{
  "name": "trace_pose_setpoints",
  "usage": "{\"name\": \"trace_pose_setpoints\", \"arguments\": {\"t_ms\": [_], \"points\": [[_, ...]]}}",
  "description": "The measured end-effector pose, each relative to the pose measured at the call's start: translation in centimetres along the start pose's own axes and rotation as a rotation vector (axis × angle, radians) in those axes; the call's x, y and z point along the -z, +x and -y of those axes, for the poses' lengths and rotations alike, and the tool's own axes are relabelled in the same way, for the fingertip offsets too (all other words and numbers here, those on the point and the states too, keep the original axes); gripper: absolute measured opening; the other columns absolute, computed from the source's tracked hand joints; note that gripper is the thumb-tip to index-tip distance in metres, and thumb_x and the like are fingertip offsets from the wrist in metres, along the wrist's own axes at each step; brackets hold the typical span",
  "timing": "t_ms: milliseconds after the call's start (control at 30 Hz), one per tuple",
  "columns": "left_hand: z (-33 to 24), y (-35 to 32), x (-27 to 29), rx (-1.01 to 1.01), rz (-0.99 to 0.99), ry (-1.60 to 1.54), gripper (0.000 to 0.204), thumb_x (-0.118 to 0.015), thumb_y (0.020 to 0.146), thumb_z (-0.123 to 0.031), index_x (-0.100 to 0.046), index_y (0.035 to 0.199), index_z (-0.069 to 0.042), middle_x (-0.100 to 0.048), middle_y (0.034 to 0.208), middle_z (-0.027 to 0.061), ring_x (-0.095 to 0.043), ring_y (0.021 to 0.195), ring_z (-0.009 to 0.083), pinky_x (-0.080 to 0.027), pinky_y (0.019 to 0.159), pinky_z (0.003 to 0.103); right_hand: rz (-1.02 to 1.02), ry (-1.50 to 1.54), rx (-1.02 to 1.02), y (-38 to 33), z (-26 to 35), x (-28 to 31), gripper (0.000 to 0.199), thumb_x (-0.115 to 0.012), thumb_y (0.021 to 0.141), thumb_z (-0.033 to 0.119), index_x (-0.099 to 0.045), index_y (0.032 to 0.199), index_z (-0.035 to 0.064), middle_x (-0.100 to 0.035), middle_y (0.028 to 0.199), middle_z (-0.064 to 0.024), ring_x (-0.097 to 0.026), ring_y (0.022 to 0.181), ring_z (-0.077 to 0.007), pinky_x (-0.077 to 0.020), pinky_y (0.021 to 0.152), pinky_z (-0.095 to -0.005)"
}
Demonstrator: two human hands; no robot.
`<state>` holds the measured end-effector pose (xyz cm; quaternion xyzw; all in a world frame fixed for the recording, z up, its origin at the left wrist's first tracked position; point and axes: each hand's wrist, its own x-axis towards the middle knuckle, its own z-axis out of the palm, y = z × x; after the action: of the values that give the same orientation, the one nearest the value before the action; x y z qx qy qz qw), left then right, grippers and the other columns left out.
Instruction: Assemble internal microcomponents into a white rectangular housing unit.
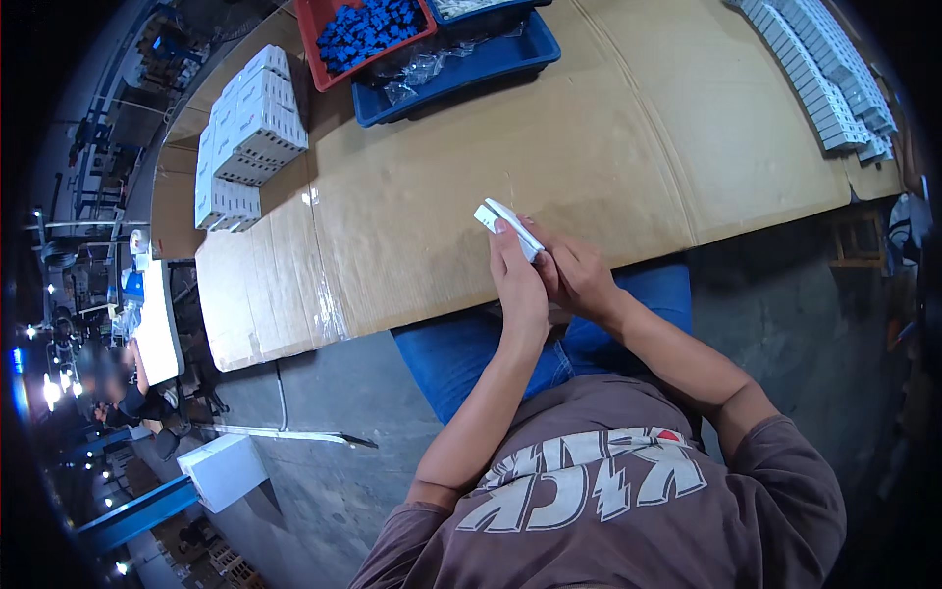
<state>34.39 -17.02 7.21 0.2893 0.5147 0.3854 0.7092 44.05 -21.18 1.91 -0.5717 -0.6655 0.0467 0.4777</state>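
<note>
A small flat white box [513, 229] is held between my two hands, just above the near edge of the cardboard-covered table [422, 196]. One end of it looks open, with a flap standing out at the far left. My left hand [518, 280] grips it from the left, thumb on its face. My right hand [579, 270] closes round its lower right side; some of those fingers are hidden behind the box and the other hand. What the box contains, if anything, does not show.
Stacked white boxes [257, 128] stand at the left. A red bin [321, 61] of blue parts and a blue bin [471, 77] with clear plastic bags sit at the far side. Rows of white boxes [810, 83] line the far right. A person [132, 398] sits at another table, left.
</note>
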Motion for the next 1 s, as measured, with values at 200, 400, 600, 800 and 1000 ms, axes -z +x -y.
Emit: {"name": "trace_pose_setpoints", "arguments": {"t_ms": [200,400,600,800,1000], "points": [[0.1,-0.1,0.5,-0.008,0.001,-0.041,0.044,-0.038,0.113,-0.052,-0.053,0.108,-0.01,-0.045,0.067,-0.0059,-0.04,0.05,0.0018,-0.03,0.042,0.02,-0.043,0.04,-0.004,0.0,0.2,-1.0,0.034,-0.058,0.099,0.005,-0.064,0.129,-0.0083,-0.072,0.125,-0.0217,-0.076,0.095,-0.0343,-0.0618,0.08,-0.0399],[0.1,0.0,1.4,-0.007,0.029,-0.021,0.049,-0.04,0.111,-0.059,-0.056,0.106,-0.013,-0.048,0.075,-0.0078,-0.04,0.055,-0.0013,-0.027,0.043,0.016,-0.049,0.018,0.006,0.3,0.5,-1.6,0.035,-0.055,0.1,0.005,-0.062,0.131,-0.0094,-0.073,0.124,-0.0222,-0.076,0.097,-0.037,-0.062,0.08,-0.04],[1.3,3.2,4.0,-0.13,0.062,-0.035,0.053,-0.041,0.112,-0.051,-0.055,0.139,-0.007,-0.062,0.099,0.0005,-0.059,0.08,0.0067,-0.05,0.068,0.022,0.08,0.245,-0.119,2.0,1.5,-1.6,0.04,-0.052,0.103,0.009,-0.059,0.14,-0.0057,-0.061,0.143,-0.0238,-0.068,0.122,-0.0355,-0.0548,0.101,-0.042],[-1.5,3.7,5.7,-0.627,0.423,0.254,0.095,-0.07,0.09,-0.019,-0.016,0.167,-0.007,-0.04,0.155,0.0163,-0.047,0.14,0.0287,-0.034,0.121,0.041,0.166,1.051,-0.905,3.8,1.1,1.6,0.05,-0.053,0.111,0.032,-0.053,0.149,0.0007,-0.062,0.143,-0.0157,-0.068,0.114,-0.0212,-0.0536,0.099,-0.0358],[-1.9,3.4,5.4,-0.767,0.47,0.525,0.111,-0.076,0.088,-0.049,-0.012,0.168,-0.007,-0.031,0.164,0.0201,-0.033,0.153,0.0342,-0.023,0.128,0.049,0.225,1.073,-1.106,5.8,2.8,2.4,0.051,-0.062,0.107,0.035,-0.056,0.148,0.0038,-0.067,0.121,-0.0064,-0.065,0.103,-0.0144,-0.0541,0.092,-0.0321]]}}
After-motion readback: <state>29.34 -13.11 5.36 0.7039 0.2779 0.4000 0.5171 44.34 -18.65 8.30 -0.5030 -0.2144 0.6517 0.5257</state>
